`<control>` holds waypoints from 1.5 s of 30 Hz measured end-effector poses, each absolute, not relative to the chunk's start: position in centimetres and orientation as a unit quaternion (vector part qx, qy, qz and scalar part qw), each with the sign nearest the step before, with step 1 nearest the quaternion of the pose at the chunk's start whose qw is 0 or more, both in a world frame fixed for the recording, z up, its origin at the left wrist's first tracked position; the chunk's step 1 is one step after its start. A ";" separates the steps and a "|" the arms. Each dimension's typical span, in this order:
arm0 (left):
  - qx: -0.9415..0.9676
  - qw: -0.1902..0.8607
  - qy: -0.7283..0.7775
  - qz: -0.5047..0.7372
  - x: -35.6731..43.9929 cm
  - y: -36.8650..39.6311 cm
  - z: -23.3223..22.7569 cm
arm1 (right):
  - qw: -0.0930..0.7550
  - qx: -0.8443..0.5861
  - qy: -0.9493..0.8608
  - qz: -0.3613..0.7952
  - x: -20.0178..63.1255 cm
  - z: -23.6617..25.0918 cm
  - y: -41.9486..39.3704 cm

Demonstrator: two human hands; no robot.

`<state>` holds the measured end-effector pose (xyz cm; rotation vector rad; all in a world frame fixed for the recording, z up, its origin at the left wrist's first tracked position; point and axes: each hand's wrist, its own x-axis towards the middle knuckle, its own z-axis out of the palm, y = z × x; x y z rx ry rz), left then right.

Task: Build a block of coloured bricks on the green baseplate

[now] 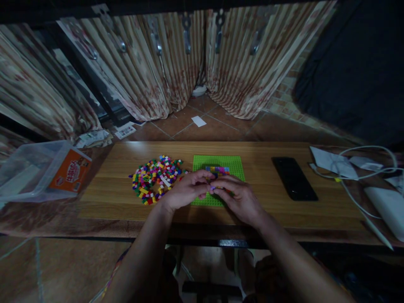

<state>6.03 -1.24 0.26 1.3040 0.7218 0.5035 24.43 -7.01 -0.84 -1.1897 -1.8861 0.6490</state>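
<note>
My left hand (187, 190) and my right hand (240, 197) meet over the green studded baseplate (197, 162). Between their pinched fingertips is a tiny purple toy brick (212, 189); fingers from both sides close on it and cover most of it. Just beyond the fingers, a block of small coloured bricks (217, 169) in blue, purple, yellow and other colours is attached to the baseplate. My hands hide part of this block and the plate's near middle. To the left of my left hand spreads a pile of loose multicoloured bricks (151, 179).
All this lies on a wooden board (259, 176). Right of the baseplate is a black phone (294, 179). White cables (350, 198) and a white box (386, 210) are at the far right. A clear plastic tub (34, 168) with an orange label stands at the left.
</note>
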 end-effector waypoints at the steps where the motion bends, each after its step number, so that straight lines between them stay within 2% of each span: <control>1: 0.594 0.704 0.319 0.223 6.1 -1.3 0.4 | 0.398 -0.469 -0.743 0.263 24.5 -0.9 -7.0; 8: 0.614 0.698 0.302 0.211 6.4 -1.6 0.8 | 0.395 -0.472 -0.732 0.294 24.7 -0.7 -7.3; 12: 0.598 0.676 0.359 0.239 6.1 -1.0 0.1 | 0.395 -0.524 -0.712 0.250 25.4 -0.5 -7.2; 18: 0.635 0.543 0.483 0.262 5.3 0.1 -0.8 | 0.395 -0.610 -0.661 0.184 26.0 -1.2 -7.3; 22: 0.714 0.458 0.485 0.214 5.5 -0.2 -0.9 | 0.359 -0.637 -0.665 0.156 24.7 -2.1 -7.8; 26: 0.740 0.421 0.488 0.190 5.9 -0.6 -1.4 | 0.316 -0.669 -0.668 0.086 23.5 -3.0 -8.1; 33: 0.747 0.407 0.503 0.153 6.1 -0.9 -1.5 | 0.302 -0.688 -0.659 0.013 22.3 -3.3 -8.6; 45: 0.747 0.408 0.512 0.116 6.5 -1.6 -1.0 | 0.266 -0.713 -0.649 0.014 21.8 -4.1 -8.9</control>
